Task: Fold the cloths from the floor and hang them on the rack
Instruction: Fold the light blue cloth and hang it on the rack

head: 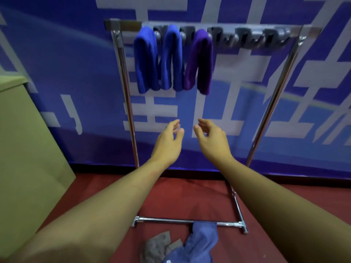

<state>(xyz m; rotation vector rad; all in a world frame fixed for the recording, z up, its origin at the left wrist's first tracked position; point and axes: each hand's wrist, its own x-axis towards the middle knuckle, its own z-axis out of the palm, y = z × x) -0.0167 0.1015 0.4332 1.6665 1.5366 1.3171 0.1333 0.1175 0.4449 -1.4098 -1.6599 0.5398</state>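
A blue banner (76, 73) with white lettering behind; a green box (24, 139) left; red carpet (190, 202).

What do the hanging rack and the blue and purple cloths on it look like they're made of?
The rack looks like chromed or polished metal tubing: bright streaky reflections run along its poles. The blue cloths and the purple cloth look like soft, matte, plush fabric, possibly microfibre: no shine, rounded thick folds. The blur hides the weave.

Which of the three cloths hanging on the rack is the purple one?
The rightmost hanging cloth, just above the right hand. The two cloths to its left are both bright blue.
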